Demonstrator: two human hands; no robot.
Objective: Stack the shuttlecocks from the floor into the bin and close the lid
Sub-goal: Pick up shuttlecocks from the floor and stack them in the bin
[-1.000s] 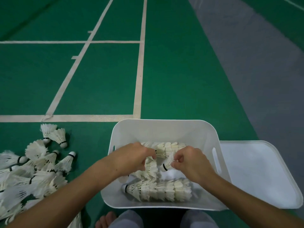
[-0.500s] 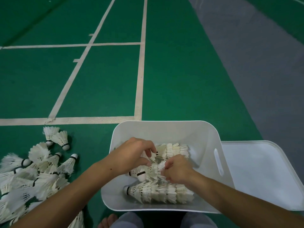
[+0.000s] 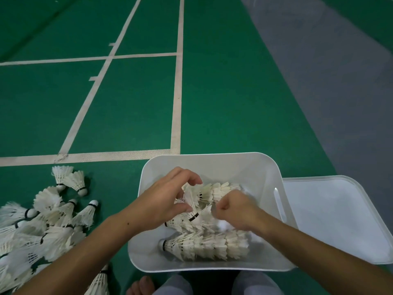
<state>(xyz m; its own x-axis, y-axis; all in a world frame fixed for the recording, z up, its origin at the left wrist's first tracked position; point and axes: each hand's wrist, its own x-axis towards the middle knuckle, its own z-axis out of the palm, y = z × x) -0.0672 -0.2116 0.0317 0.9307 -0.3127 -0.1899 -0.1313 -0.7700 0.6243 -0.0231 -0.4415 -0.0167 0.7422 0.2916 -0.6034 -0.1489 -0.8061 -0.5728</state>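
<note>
The green court floor (image 3: 223, 92) carries white lines. On it stands the white bin (image 3: 212, 165), its lid (image 3: 331, 213) lying flat just right of it. A loose pile of shuttlecocks (image 3: 42, 222) lies on the floor to the left. In the bin's near part a nested row of shuttlecocks (image 3: 208, 246) lies with its long axis left-right, cork to the left. The left hand (image 3: 163, 203) curls round a shuttlecock (image 3: 191, 196), feathers between thumb and fingers. The right hand (image 3: 238, 209) is fisted, blurred; its hold cannot be told. No writing is legible.
</note>
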